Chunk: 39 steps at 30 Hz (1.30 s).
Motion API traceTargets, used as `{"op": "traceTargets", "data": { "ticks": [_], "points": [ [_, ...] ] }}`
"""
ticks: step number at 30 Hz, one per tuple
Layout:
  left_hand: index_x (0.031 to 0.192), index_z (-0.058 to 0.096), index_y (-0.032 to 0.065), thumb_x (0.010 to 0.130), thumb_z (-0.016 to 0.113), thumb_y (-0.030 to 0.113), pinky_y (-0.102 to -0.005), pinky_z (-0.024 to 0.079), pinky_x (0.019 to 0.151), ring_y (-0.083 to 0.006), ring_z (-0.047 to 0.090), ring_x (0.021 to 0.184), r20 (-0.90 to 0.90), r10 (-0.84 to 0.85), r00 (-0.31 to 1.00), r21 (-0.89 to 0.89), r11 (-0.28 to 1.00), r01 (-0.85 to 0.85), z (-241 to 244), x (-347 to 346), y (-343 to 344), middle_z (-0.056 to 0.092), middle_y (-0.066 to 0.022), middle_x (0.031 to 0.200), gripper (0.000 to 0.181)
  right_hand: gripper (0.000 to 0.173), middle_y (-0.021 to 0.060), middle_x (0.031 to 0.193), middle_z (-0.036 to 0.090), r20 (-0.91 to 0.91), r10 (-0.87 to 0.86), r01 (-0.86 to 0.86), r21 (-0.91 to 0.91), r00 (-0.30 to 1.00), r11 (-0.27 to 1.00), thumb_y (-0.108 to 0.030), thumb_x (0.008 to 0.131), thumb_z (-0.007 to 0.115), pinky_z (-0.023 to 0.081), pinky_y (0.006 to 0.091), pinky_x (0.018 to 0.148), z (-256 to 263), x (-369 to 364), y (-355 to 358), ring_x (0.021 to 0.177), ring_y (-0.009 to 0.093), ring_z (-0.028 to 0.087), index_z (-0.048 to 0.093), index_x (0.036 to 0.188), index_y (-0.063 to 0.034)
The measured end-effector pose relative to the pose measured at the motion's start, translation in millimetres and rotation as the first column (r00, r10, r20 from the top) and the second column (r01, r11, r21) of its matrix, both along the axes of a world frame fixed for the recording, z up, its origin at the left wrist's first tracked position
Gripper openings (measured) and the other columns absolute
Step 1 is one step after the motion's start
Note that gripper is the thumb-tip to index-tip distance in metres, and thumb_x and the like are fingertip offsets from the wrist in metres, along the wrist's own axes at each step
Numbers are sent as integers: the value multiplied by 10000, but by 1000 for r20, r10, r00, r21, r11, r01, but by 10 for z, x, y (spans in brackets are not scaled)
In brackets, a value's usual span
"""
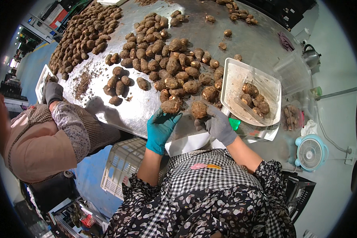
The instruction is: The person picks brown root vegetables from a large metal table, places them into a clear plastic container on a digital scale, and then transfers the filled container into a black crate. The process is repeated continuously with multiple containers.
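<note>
My left hand [161, 129], in a teal rubber glove, holds a brown taro corm [170, 106] with a pale cut end on its fingertips. In a grey knitted glove, my right hand [220, 124] grips another, rounder taro corm [199, 109] beside it. Both corms are above the table's near edge, a small gap between them. Just beyond lies a heap of taro corms [172, 65]. To the right, a white tray [228, 89] rests on a digital scale [247, 130] with a lit green display. In the tray, a clear plastic box [266, 86] holds several corms [250, 89].
A co-worker's gloved hand [53, 91] is at another white tray [41, 81] on the left. A larger taro pile [86, 35] spreads behind on the metal table [193, 35]. Clear containers [293, 73], a kettle [311, 56] and a blue fan [310, 153] stand right. A plastic crate [122, 160] sits below.
</note>
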State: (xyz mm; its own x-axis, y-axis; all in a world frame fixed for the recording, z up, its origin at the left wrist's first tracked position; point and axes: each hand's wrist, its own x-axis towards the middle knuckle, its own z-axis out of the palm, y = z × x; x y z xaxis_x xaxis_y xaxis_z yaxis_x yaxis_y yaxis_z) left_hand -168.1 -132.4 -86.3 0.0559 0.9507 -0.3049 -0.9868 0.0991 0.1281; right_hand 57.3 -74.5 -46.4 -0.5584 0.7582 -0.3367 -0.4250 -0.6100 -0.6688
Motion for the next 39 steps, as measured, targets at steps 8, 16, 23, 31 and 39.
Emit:
{"op": "traceTargets", "data": {
  "ticks": [8,16,23,31,39],
  "points": [
    [1498,272,118,945,545,211,-503,506,957,-385,505,1234,-136,-211,968,194,953,235,175,278,152,436,-234,1407,624,478,148,1210,589,122,-294,242,321,948,915,-116,905,496,503,329,923,489,488,-260,1045,215,612,439,1334,88],
    [1412,420,102,982,514,375,-303,490,740,-222,593,1063,-511,-227,829,47,956,291,377,532,229,607,-134,1183,518,327,156,1110,644,487,-873,-208,858,35,470,-139,892,615,476,326,892,974,1309,83,1006,236,615,603,1188,-1],
    [1432,413,124,941,610,304,-327,455,907,-197,543,1138,-838,-195,510,43,907,419,782,786,427,561,-79,1214,559,203,114,1027,678,424,-905,-9,905,26,424,-111,921,588,476,295,857,1002,1574,17,935,173,620,659,1069,9],
    [1459,370,121,937,604,164,-348,381,1081,-238,480,1268,-877,262,402,465,676,573,1266,1749,1101,471,-115,1387,574,198,69,1022,672,440,-893,109,887,97,449,-78,935,568,459,250,861,897,1636,-161,946,116,597,658,1082,19],
    [1207,618,111,807,548,-102,-375,478,964,-341,517,1231,-482,814,-324,153,443,884,1102,2157,1723,514,-164,1366,458,180,85,1015,680,434,-898,192,889,-64,416,-68,914,599,470,258,816,920,1963,-430,904,131,598,659,1059,18]
  ]
}}
